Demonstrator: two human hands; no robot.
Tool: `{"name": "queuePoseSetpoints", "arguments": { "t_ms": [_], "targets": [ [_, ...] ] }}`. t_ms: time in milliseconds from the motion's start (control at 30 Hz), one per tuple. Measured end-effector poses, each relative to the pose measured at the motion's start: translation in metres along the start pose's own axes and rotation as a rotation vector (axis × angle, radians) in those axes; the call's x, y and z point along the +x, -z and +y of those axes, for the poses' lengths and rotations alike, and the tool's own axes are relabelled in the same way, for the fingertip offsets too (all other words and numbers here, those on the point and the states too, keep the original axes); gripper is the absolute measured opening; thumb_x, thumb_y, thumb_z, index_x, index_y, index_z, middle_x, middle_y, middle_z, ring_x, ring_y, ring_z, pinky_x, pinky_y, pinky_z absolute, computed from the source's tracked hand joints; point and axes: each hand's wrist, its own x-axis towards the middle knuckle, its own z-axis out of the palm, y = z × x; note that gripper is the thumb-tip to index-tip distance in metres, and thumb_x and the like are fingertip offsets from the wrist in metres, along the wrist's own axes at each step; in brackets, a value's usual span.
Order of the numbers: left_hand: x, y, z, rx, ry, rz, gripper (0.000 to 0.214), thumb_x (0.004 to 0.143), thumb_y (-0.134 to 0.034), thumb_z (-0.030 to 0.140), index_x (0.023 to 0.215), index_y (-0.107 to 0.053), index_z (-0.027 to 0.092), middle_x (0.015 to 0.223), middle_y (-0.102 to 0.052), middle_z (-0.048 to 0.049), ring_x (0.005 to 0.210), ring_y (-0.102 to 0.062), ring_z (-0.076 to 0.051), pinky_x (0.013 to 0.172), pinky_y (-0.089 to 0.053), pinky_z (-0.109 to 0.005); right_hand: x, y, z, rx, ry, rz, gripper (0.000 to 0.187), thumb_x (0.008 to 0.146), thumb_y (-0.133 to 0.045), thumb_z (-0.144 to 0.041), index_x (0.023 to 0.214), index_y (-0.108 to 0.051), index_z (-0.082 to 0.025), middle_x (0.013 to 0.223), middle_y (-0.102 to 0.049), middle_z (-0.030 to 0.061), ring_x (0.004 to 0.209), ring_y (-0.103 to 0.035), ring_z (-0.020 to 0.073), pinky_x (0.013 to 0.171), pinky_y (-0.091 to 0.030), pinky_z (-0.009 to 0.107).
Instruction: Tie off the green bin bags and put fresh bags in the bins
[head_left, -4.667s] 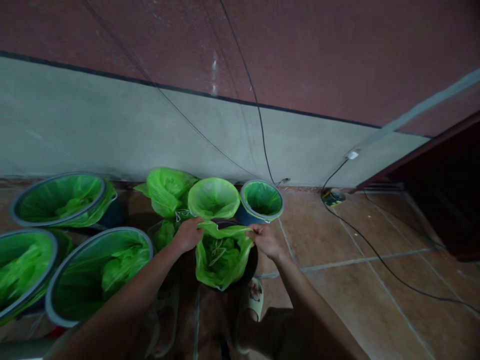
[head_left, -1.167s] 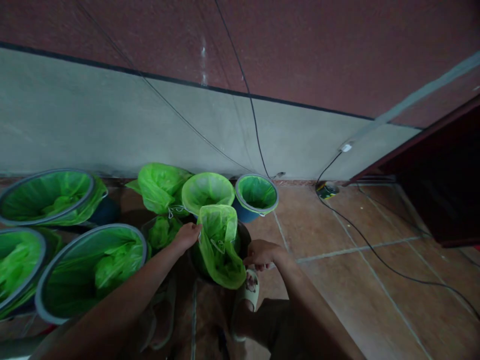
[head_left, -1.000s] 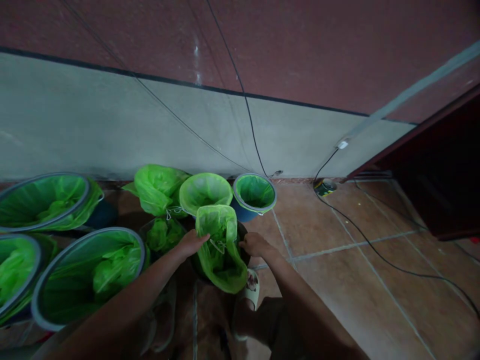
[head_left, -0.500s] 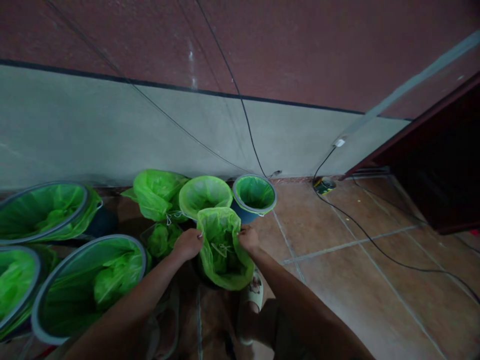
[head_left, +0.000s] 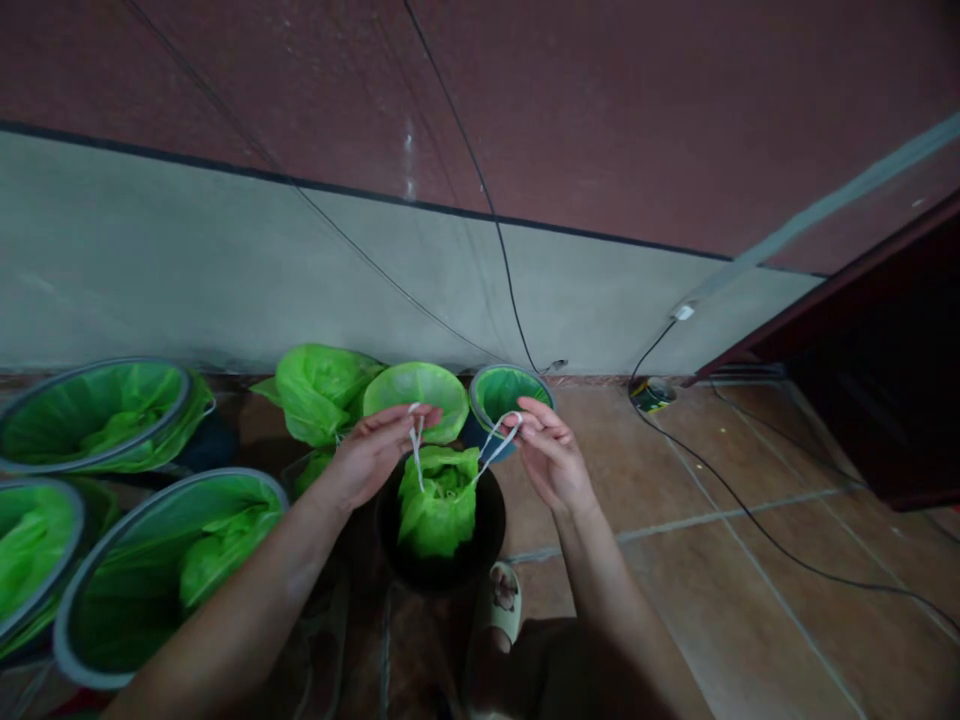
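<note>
A green mesh bag (head_left: 439, 515) hangs gathered inside a dark bucket (head_left: 491, 535) on the floor in front of me. White drawstring loops run up from both sides of its mouth. My left hand (head_left: 375, 450) has one loop hooked at its fingertips. Opposite it, my right hand (head_left: 553, 450) has the other loop round its fingers, with the thumb close by. Both strings look taut, and the bag's mouth is drawn narrower. Behind the hands stand a bin with a pale green liner (head_left: 416, 395) and a small blue bucket (head_left: 487, 435) lined in green.
At the left stand large grey-rimmed bins (head_left: 64, 640) lined with green mesh. A bulging green bag (head_left: 322, 385) leans near the wall. A black cable (head_left: 757, 508) crosses the tiled floor at the right, passing a tin can (head_left: 652, 393). My slipper (head_left: 504, 600) is beside the bucket.
My hands have let go of the bag's spread rim and now pull its white drawstrings up and apart. The bag's mouth has narrowed, uncovering the dark bucket's rim.
</note>
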Motion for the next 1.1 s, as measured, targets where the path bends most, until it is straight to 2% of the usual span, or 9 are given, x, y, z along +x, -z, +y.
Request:
{"name": "queuePoseSetpoints", "arguments": {
  "t_ms": [100, 167, 233, 300, 367, 500, 667, 833, 1100],
  "targets": [
    [0.004, -0.009, -0.013, 0.075, -0.021, -0.129, 0.068, 0.076, -0.063, 0.046, 0.134, -0.051, 0.015, 0.107, -0.069, -0.0103, 0.101, -0.064, -0.024, 0.088, -0.048, -0.037, -0.003, -0.008, 0.002, 0.003, 0.011, -0.082, 0.037, 0.075, -0.066, -0.036, 0.109, -0.062, -0.021, 0.092, -0.071, 0.0052, 0.091, -0.065, 0.0194, 0.09, -0.047, 0.037],
    [0.005, -0.016, -0.026, 0.264, -0.042, -0.258, 0.073, 0.073, -0.067, 0.04, 0.138, -0.045, 0.015, 0.098, -0.068, -0.0064, 0.087, -0.063, -0.019, 0.078, -0.048, -0.031, -0.007, -0.017, 0.003, 0.004, 0.008, -0.197, 0.033, 0.076, -0.068, -0.034, 0.106, -0.064, -0.021, 0.089, -0.072, 0.0039, 0.087, -0.065, 0.0182, 0.088, -0.048, 0.035],
    [0.005, -0.024, -0.039, 0.502, -0.092, -0.377, 0.062, 0.073, -0.067, 0.036, 0.129, -0.053, 0.017, 0.091, -0.066, -0.0026, 0.077, -0.059, -0.015, 0.071, -0.046, -0.028, -0.01, -0.027, 0.003, -0.011, 0.007, -0.313, 0.029, 0.077, -0.069, -0.033, 0.104, -0.066, -0.021, 0.09, -0.072, 0.0028, 0.085, -0.065, 0.0169, 0.084, -0.049, 0.032],
    [0.002, -0.032, -0.048, 0.669, -0.146, -0.455, 0.034, 0.08, -0.059, 0.036, 0.107, -0.064, 0.016, 0.087, -0.064, -0.002, 0.075, -0.056, -0.014, 0.07, -0.043, -0.026, -0.01, -0.035, 0.004, -0.028, 0.01, -0.39, 0.027, 0.078, -0.069, -0.032, 0.104, -0.067, -0.022, 0.09, -0.072, 0.0022, 0.084, -0.066, 0.0163, 0.08, -0.05, 0.03],
    [0.001, -0.038, -0.054, 0.719, -0.148, -0.49, 0.03, 0.088, -0.046, 0.037, 0.088, -0.066, 0.015, 0.08, -0.062, -0.0019, 0.073, -0.054, -0.014, 0.069, -0.042, -0.025, -0.006, -0.039, 0.009, -0.06, 0.02, -0.373, 0.025, 0.08, -0.067, -0.032, 0.103, -0.066, -0.022, 0.09, -0.071, 0.0023, 0.083, -0.066, 0.016, 0.075, -0.05, 0.028],
    [0.006, -0.035, -0.057, 0.651, -0.07, -0.431, 0.035, 0.091, -0.036, 0.036, 0.082, -0.063, 0.016, 0.058, -0.05, 0.0031, 0.057, -0.047, -0.011, 0.056, -0.036, -0.022, 0.003, -0.032, 0.034, -0.191, 0.006, -0.183, 0.023, 0.081, -0.063, -0.031, 0.102, -0.064, -0.02, 0.086, -0.07, 0.0024, 0.079, -0.065, 0.0149, 0.074, -0.05, 0.028],
    [0.016, -0.028, -0.067, 0.562, -0.043, -0.273, 0.04, 0.089, -0.035, 0.042, 0.06, -0.048, 0.018, 0.051, -0.044, 0.0036, 0.049, -0.042, -0.01, 0.051, -0.034, -0.022, -0.002, -0.027, 0.059, -0.285, -0.065, -0.328, 0.022, 0.076, -0.065, -0.026, 0.096, -0.064, -0.018, 0.093, -0.069, 0.0043, 0.085, -0.064, 0.0158, 0.079, -0.05, 0.03],
    [0.018, -0.028, -0.076, 0.512, 0.01, -0.198, 0.04, 0.088, -0.036, 0.044, 0.058, -0.045, 0.019, 0.049, -0.044, 0.0036, 0.045, -0.042, -0.009, 0.049, -0.034, -0.022, -0.007, -0.036, 0.068, -0.259, -0.052, -0.242, 0.014, 0.075, -0.065, -0.025, 0.087, -0.065, -0.018, 0.082, -0.069, 0.0032, 0.077, -0.064, 0.0161, 0.076, -0.051, 0.03],
    [0.015, -0.029, -0.07, 0.491, -0.006, -0.139, 0.037, 0.088, -0.04, 0.035, 0.057, -0.051, 0.018, 0.049, -0.048, 0.0026, 0.046, -0.044, -0.009, 0.049, -0.033, -0.022, -0.004, -0.036, 0.06, -0.647, 0.106, -0.212, 0.014, 0.082, -0.056, -0.028, 0.079, -0.066, -0.019, 0.1, -0.065, 0.0066, 0.086, -0.062, 0.017, 0.078, -0.047, 0.029]
  ]
}}
